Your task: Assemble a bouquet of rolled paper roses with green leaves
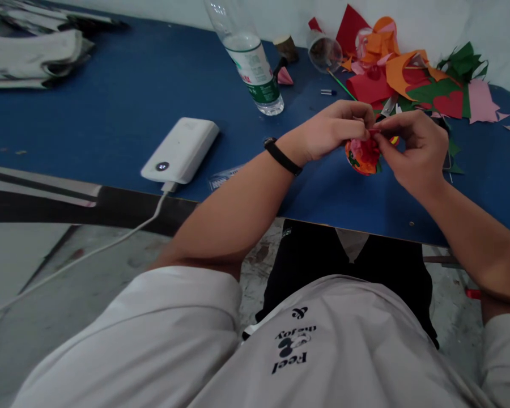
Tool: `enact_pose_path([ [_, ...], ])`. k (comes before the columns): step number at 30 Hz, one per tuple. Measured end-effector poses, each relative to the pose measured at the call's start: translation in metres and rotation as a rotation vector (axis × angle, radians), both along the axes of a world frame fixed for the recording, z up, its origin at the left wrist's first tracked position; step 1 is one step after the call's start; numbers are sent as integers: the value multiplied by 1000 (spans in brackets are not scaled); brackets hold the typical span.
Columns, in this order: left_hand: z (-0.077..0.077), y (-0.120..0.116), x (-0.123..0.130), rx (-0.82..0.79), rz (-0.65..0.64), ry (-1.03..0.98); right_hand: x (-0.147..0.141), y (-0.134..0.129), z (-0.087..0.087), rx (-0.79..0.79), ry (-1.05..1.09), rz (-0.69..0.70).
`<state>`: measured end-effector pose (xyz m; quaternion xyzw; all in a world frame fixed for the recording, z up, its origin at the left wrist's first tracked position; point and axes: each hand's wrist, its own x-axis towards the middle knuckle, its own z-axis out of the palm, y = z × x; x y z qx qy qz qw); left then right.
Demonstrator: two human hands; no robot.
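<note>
Above the right part of the blue table, my two hands meet fingertip to fingertip. With fingers curled in a pinch, my left hand (338, 126) grips a small red piece of paper (374, 131). From the other side, my right hand (420, 147) pinches the same piece between thumb and forefinger. Just below the fingertips is a round, colourful paper craft (362, 157) in orange, red, pink and green. My left fingers partly cover it, so I cannot tell whether the red piece is joined to it.
Coloured paper scraps (412, 79) are heaped at the back right beside a clear plastic cup (325, 54). A water bottle (255, 73) stands left of my hands. Farther left lies a white power bank (181, 150) with a cable (123, 235) hanging over the table edge (323, 225).
</note>
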<state>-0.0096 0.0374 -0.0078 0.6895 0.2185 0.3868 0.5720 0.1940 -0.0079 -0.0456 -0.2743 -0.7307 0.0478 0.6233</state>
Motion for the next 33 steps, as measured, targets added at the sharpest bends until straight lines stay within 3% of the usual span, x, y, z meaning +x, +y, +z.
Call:
enact_pose_path([
  [3,1,2,-2,170,38,91,1,-4,4,35,-62,-28],
  [6,1,4,-6,274,96,113,3,-6,5,-71,-89,-78],
  [8,1,5,-8,312,147,112,5,-2,1,-149,-110,-119],
  [11,1,6,-9,373,189,120,10,9,-7,-142,-81,-75],
  [15,-1,9,-10,407,191,140,14,18,-12,-155,-90,-20],
  [21,-1,10,-9,408,161,146,14,3,2,-153,-251,-53],
  [23,0,7,-8,354,171,103,14,2,3,-203,-245,-118],
  [25,-1,2,-4,240,202,-18,14,6,-1,-148,-136,-137],
  [27,-4,-3,1,-5,192,-144,14,11,-7,-93,-36,-142],
  [29,-6,-8,5,-307,139,-172,15,13,-10,-108,-15,-157],
  [33,-8,-13,10,-487,-57,-181,15,3,-7,-157,-22,-158],
])
